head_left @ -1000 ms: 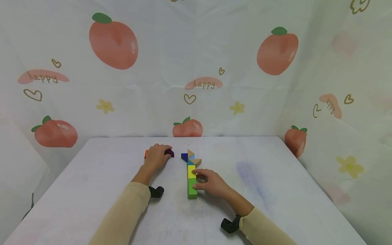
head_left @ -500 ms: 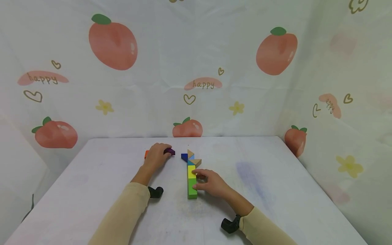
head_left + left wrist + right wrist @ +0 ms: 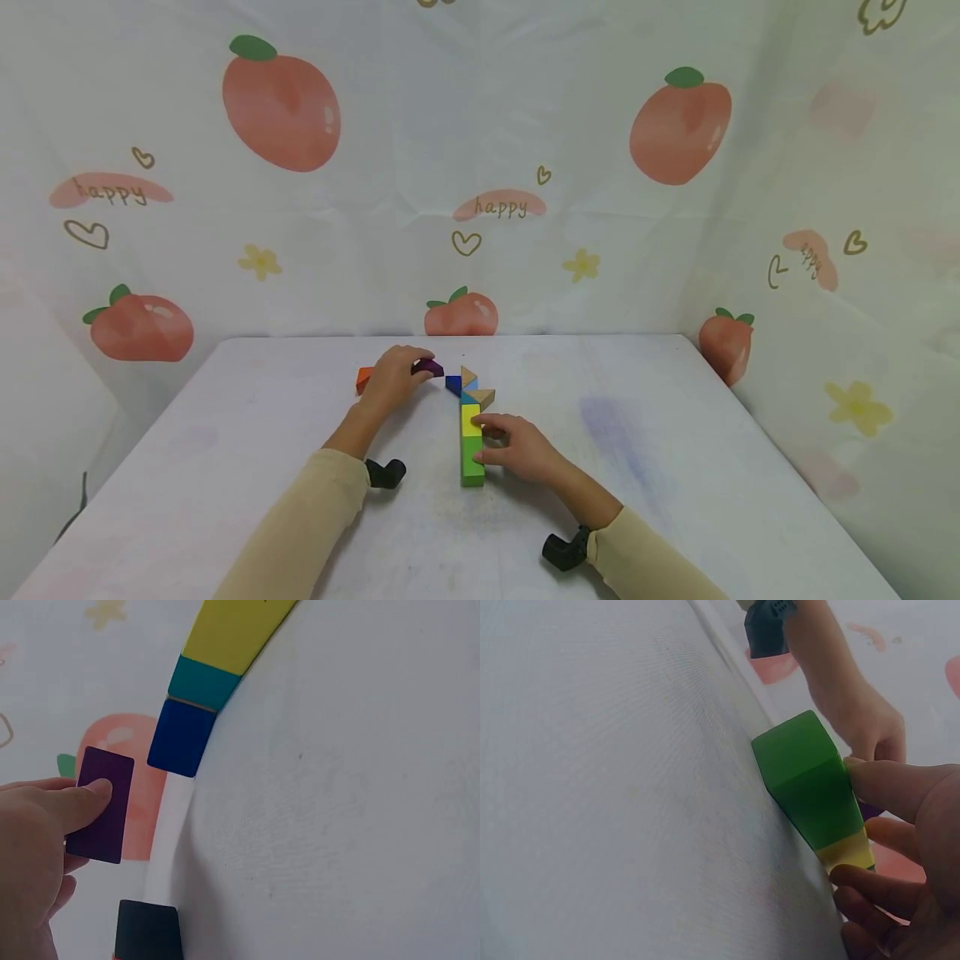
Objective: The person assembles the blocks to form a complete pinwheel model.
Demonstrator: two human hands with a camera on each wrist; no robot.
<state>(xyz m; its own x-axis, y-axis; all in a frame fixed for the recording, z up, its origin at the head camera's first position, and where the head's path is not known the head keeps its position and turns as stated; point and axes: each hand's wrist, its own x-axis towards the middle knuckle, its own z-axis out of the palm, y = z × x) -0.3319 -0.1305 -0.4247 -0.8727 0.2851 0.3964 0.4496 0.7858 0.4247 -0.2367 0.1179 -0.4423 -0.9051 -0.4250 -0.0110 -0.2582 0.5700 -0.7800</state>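
My left hand (image 3: pixel 393 379) pinches a purple block (image 3: pixel 429 367) between thumb and fingers, left of a dark blue block (image 3: pixel 453 384). In the left wrist view the thumb presses on the purple block's flat face (image 3: pixel 112 817), apart from the blue block (image 3: pixel 182 739). My right hand (image 3: pixel 521 450) touches the right side of a row of blocks, fingertips at the yellow block (image 3: pixel 470 419) and thumb at the green block (image 3: pixel 471 458). The right wrist view shows the green block's end (image 3: pixel 802 765) close up, beside the thumb.
Beyond the yellow block lie a light blue triangle (image 3: pixel 470 386) and two wood-coloured triangles, one (image 3: pixel 482 397) jutting right. An orange block (image 3: pixel 363 379) sits left of my left hand. The white table (image 3: pixel 637 533) meets a fruit-printed curtain (image 3: pixel 562 125) at the back.
My left hand has moved a little to the right with the purple block, nearer the dark blue block. More of the orange block shows. The right hand has stayed in place.
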